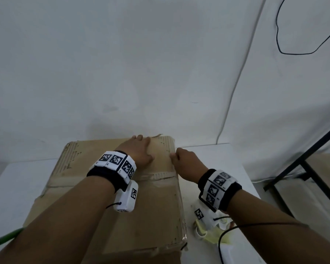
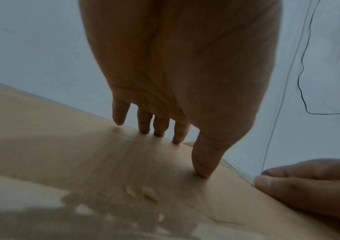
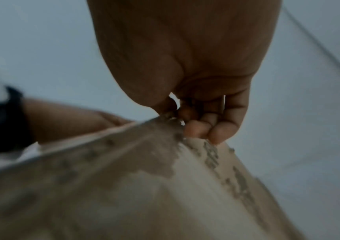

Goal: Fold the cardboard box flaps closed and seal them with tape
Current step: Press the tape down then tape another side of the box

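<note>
A worn cardboard box (image 1: 141, 206) lies on the white table (image 1: 17, 178) with its top flaps folded down. Clear tape (image 1: 156, 177) shines along the seam across the top. My left hand (image 1: 141, 147) lies flat on the far flap, and in the left wrist view its fingertips (image 2: 159, 131) and thumb press the cardboard (image 2: 83, 162) near the far edge. At the box's right edge my right hand (image 1: 176, 154) has its fingers curled. The right wrist view shows its thumb and fingers (image 3: 196, 128) pinching the torn edge of the flap (image 3: 165, 123).
A white wall rises right behind the box. Yellowish items and a small roll (image 1: 200, 228) lie on the table to the box's right, under my right wrist. A black shelf frame (image 1: 303, 162) stands at the right. A black cable (image 1: 293, 52) hangs on the wall.
</note>
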